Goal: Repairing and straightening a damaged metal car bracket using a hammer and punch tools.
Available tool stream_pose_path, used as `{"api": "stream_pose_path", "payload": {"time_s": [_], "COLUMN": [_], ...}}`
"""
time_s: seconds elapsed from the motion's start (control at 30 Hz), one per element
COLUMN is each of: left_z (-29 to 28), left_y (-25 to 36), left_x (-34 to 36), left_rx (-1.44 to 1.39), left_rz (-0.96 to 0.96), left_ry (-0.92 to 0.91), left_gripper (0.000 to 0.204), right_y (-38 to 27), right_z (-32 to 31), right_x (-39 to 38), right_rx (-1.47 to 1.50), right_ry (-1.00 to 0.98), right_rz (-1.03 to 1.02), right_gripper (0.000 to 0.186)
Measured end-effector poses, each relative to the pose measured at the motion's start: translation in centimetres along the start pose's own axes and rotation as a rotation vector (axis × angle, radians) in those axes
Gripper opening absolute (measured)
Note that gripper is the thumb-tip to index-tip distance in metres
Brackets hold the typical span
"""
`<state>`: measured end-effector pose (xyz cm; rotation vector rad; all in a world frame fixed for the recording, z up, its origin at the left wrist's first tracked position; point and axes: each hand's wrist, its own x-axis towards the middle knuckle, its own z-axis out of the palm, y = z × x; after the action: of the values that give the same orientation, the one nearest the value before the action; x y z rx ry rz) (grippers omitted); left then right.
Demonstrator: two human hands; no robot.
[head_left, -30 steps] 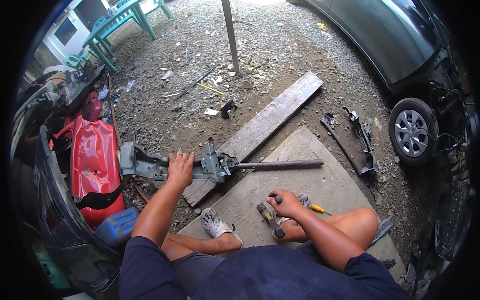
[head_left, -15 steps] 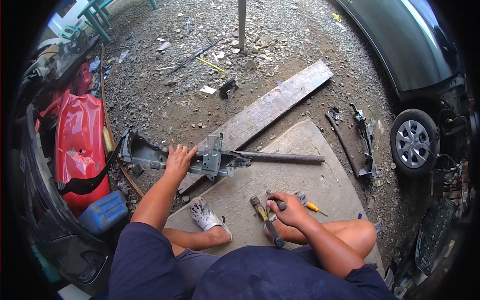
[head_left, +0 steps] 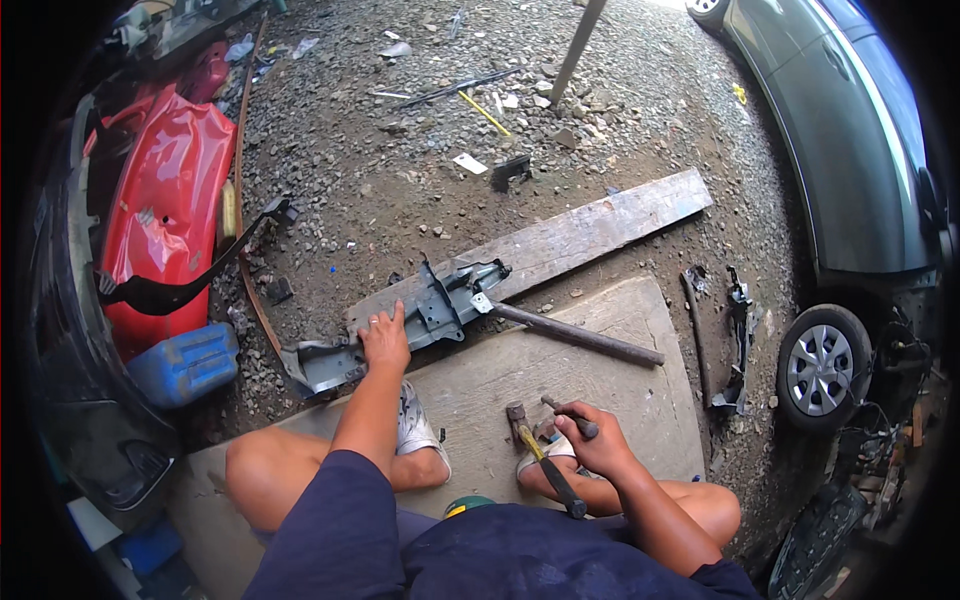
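My left hand (head_left: 385, 342) lies over a bent grey metal car-body part (head_left: 432, 312), fingers across its top, holding it down. The part lies along a weathered wooden plank (head_left: 610, 220). From its right end, a dark metal pipe (head_left: 590, 336) slants over the concrete slab (head_left: 620, 310). Raised above the slab, my right hand (head_left: 600, 440) is closed round a short dark chisel-like tool (head_left: 577, 420). A hammer (head_left: 545, 460) with a black and yellow handle rests between my feet, near the right hand.
Left are a crumpled red panel (head_left: 165, 220), a blue jerrycan (head_left: 185, 365) and a dark bumper (head_left: 75, 400). To the right lie a second pipe (head_left: 697, 330) and a torn black metal piece (head_left: 738, 340), beside a car wheel (head_left: 825, 365). A post (head_left: 578, 50) stands ahead on gravel.
The view has swung round. The grey part has turned from crossing the plank to lying along it, at an angle to the pipe. My right hand keeps the chisel-like tool.
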<state>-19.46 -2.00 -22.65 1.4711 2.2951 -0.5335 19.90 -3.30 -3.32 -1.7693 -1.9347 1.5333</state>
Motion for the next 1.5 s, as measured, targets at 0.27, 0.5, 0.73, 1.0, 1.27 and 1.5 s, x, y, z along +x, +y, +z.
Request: {"api": "stream_pose_path", "payload": {"time_s": [0.27, 0.5, 0.73, 1.0, 1.27, 1.5], "left_z": [-2.3, -4.6, -11.8, -21.9, -32.2, -29.6], "left_y": [0.2, -1.0, 6.6, 8.4, 6.4, 8.4], "left_x": [-1.6, -5.2, -18.9, -26.3, -22.3, -11.7], "left_rx": [-0.105, -0.204, -0.508, -0.856, -0.841, -0.97], "left_rz": [-0.02, -0.071, 0.603, 0.636, 0.54, 0.531], "left_ry": [-0.099, -0.021, 0.032, 0.149, 0.088, 0.082], "left_gripper": [0.126, 0.131, 0.107, 0.029, 0.028, 0.029], "right_y": [-0.2, -1.7, -10.8, -11.4, 2.7, 11.9], "right_z": [-0.3, 0.3, -2.6, -7.4, 1.3, 10.3], "right_x": [-1.3, -2.7, -6.2, -9.6, -2.7, 2.3], "right_rx": [-0.104, -0.182, -0.353, 0.073, 0.351, -0.008], "right_ry": [-0.054, -0.08, -0.078, -0.18, -0.604, -0.647], "right_rz": [0.055, 0.07, -0.273, -0.403, 0.612, 0.536], "right_gripper": [0.028, 0.027, 0.028, 0.054, 0.101, 0.023]}}
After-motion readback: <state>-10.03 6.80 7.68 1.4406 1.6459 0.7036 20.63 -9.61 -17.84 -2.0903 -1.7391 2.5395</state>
